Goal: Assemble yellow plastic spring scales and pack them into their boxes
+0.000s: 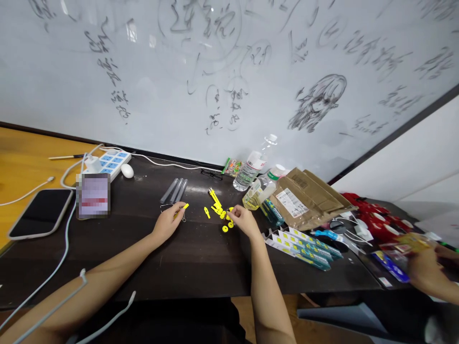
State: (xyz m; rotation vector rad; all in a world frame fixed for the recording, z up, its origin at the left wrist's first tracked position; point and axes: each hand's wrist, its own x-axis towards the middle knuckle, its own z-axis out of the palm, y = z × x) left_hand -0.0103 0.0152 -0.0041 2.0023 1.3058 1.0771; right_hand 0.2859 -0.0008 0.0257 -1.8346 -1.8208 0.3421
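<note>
Between the fingers of my left hand (169, 222) is a small yellow plastic piece (185, 206), its tip poking out past the fingertips. A thin wire loop (184, 217) hangs beside that hand. My right hand (244, 220) is at a loose pile of yellow plastic parts (217, 208), its thumb and fingers pinched together over it; what they grip, if anything, is too small to make out. Small yellow round pieces (225, 229) lie just left of the right hand. Beyond my left hand, several clear tubes (174, 190) rest side by side on the dark table (201, 258).
To the right stand a water bottle (247, 171) and a bottle of yellow liquid (255, 195), near a cardboard package (297, 198) and several small boxes (304, 248). A power strip (114, 161), mouse (127, 170) and phone (41, 213) lie left. Another person's hand (426, 270) is far right.
</note>
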